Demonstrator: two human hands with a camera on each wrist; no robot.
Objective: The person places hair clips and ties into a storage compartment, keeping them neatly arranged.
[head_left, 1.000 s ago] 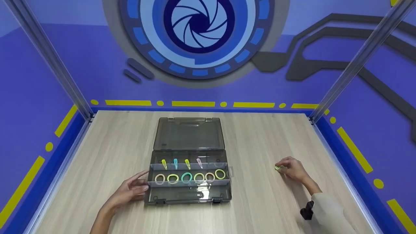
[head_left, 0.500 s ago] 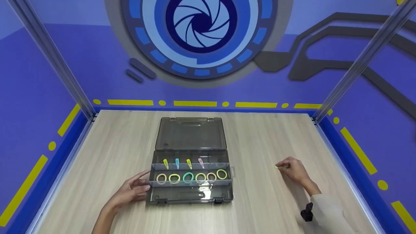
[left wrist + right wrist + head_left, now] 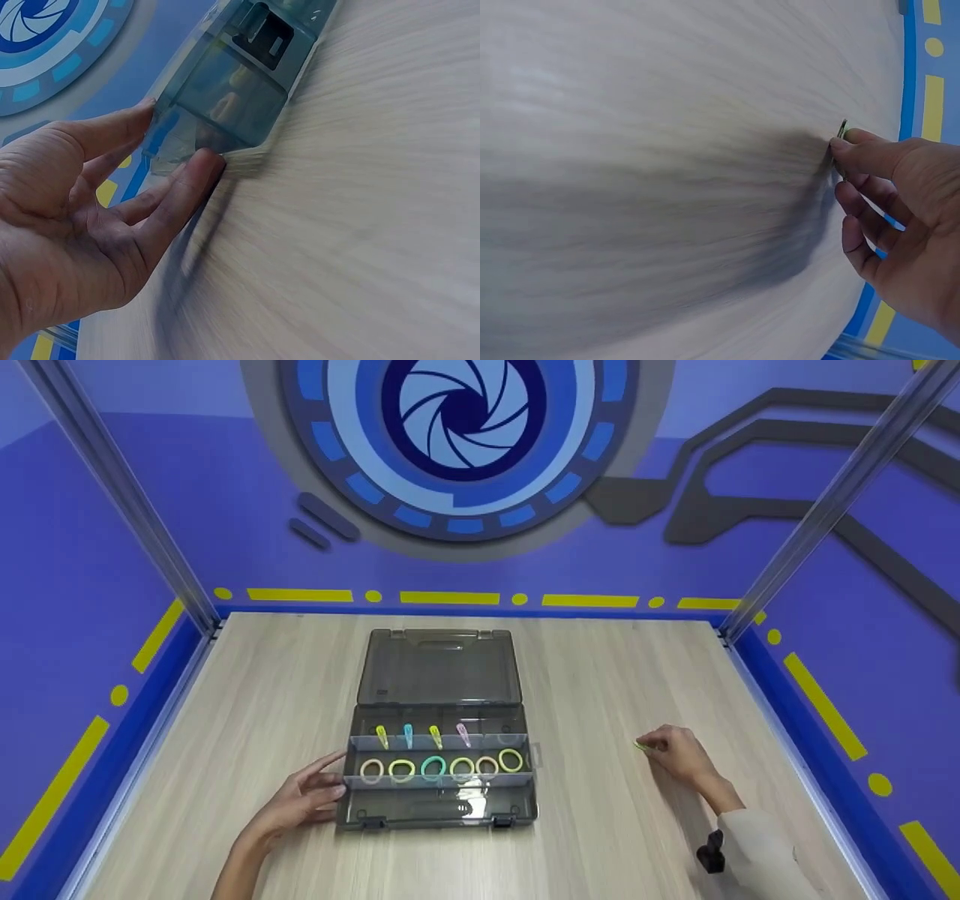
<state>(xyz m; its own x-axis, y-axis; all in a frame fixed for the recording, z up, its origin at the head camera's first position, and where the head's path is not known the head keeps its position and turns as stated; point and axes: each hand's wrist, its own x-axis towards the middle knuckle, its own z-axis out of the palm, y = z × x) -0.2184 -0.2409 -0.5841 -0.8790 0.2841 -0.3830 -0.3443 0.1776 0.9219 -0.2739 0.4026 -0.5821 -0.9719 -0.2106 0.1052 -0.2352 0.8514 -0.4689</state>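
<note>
A smoky clear plastic box (image 3: 439,822) lies on the table with its lid (image 3: 441,667) swung back. Several snap hair clips (image 3: 435,736), yellow, blue and pink, lean in a row in its back compartment. Several hair ties (image 3: 433,767), in pink, yellow and teal, stand along the middle one. My left hand (image 3: 296,802) touches the box's left side with fingers extended, and the left wrist view shows the fingertips on the box's corner (image 3: 225,105). Off to the right, my right hand (image 3: 679,754) pinches a small green hair clip (image 3: 841,129) between thumb and fingers, just over the table.
The front compartment (image 3: 420,802) of the box shows no items. Bare wood tabletop (image 3: 585,810) lies between the box and my right hand. Blue panels (image 3: 225,510) with metal corner posts (image 3: 817,521) enclose the table at the back and sides.
The green hair clip has turned slightly between my right fingers, while that hand stays in about the same place. The left hand and box hold still; the view shifts a little.
</note>
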